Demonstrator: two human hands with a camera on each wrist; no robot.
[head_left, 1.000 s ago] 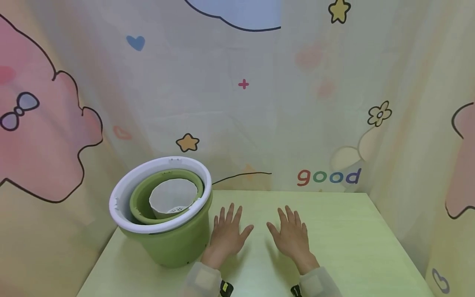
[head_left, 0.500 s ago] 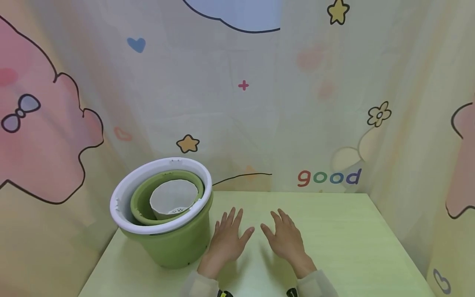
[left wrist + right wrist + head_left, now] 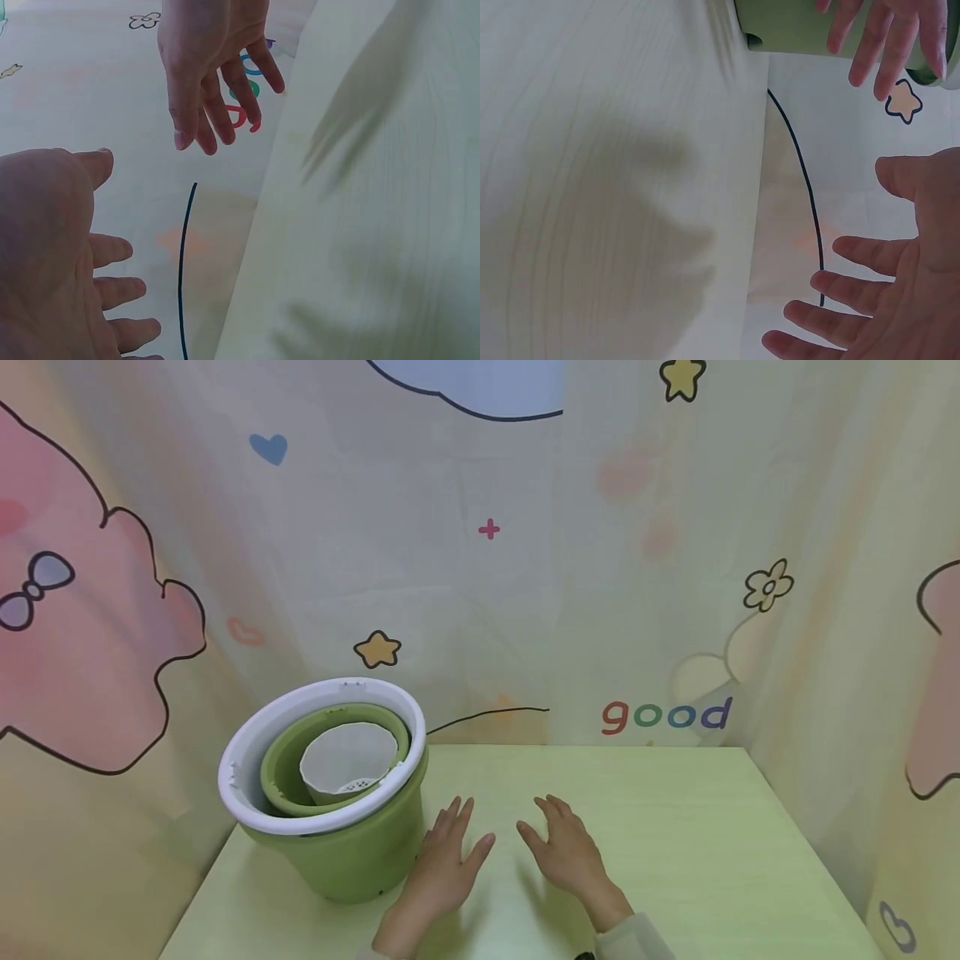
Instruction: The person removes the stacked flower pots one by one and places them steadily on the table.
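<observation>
My left hand hovers above the table, just right of a big green flowerpot, with its fingers extended and nothing in them. To its right, my right hand is also held over the table, fingers spread and holding nothing. The big pot has a white rim. Nested inside it are a smaller green pot and, innermost, a small white pot with holes in its bottom. In the right wrist view, part of the big pot shows behind the left hand.
The pale table ends at a back edge against a printed curtain. More curtain closes off the right side, and the left side likewise. Both hands cast shadows on the tabletop.
Both hands have drawn back toward the body and shifted slightly left, the right hand turning its fingers more leftward. The nested pots have stayed in place.
</observation>
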